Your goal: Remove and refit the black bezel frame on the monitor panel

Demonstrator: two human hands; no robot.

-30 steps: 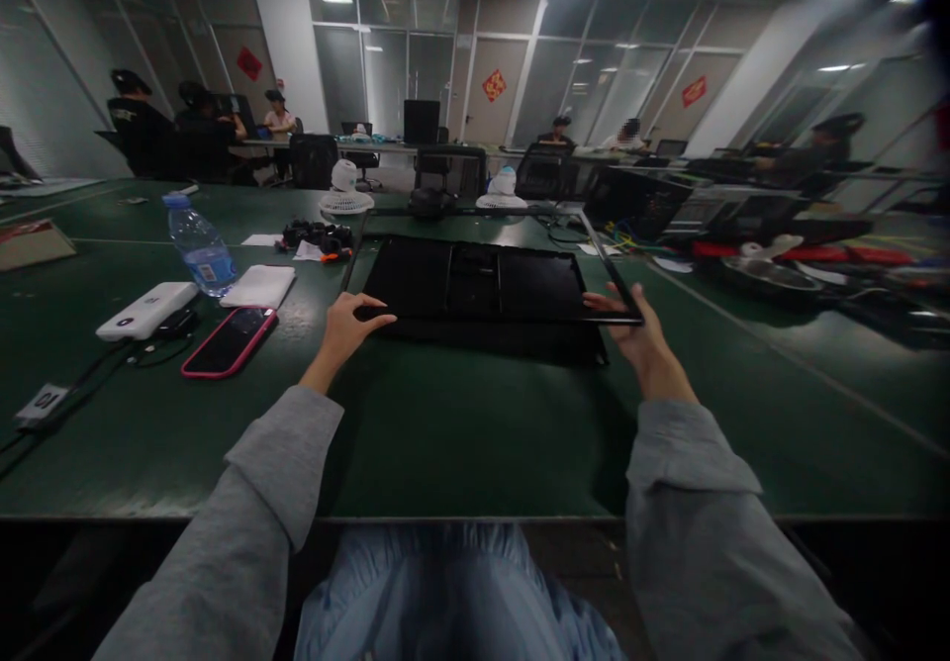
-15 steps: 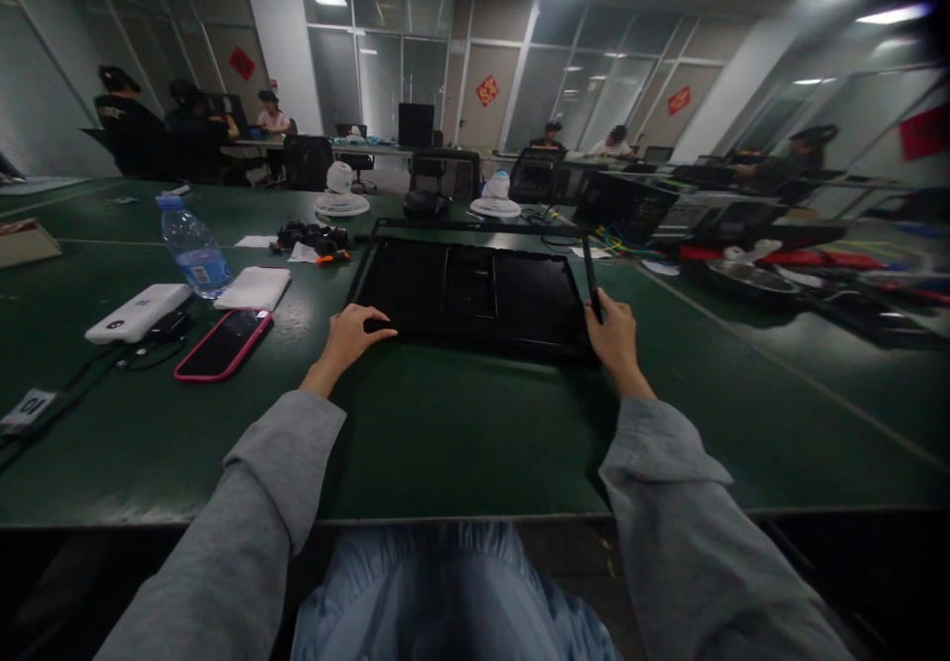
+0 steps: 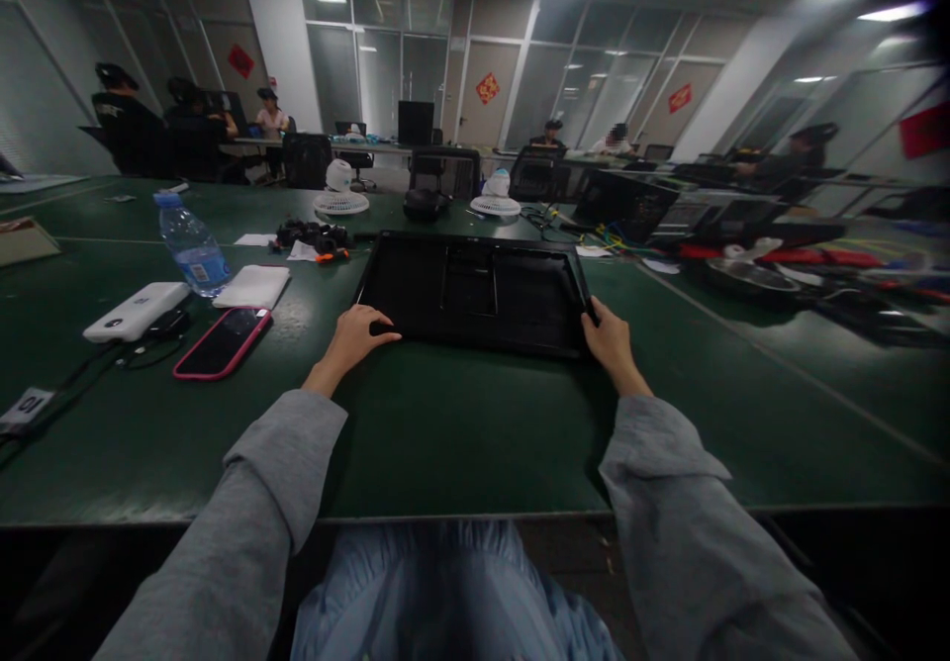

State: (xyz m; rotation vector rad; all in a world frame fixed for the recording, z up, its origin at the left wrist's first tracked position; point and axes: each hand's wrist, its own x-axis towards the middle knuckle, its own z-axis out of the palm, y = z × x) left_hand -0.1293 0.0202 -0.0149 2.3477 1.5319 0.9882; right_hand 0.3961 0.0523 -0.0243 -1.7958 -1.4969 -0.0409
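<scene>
A black monitor back shell [image 3: 408, 285], with a recessed rectangle in its middle, lies inside-up on the green table. A thin black bezel frame [image 3: 523, 243] rests along the shell's rim. My left hand [image 3: 351, 337] pinches the frame's near left corner, thumb on the near edge and fingers curled over. Gripping the right side near its front corner is my right hand [image 3: 612, 337], thumb inward. Both hands are closed on the frame; whether they also pinch the shell beneath is hidden.
Left of the shell are a pink-cased phone [image 3: 224, 344], a white power bank [image 3: 138, 311], white tissue [image 3: 253, 287] and a water bottle [image 3: 194, 247]. Two small white fans [image 3: 495, 204] stand beyond. Cables and a pan [image 3: 753, 280] lie right. Several people sit farther off.
The frame's far side has come down from above the shell onto its far rim. My right hand has shifted slightly inward; the left hand has barely moved.
</scene>
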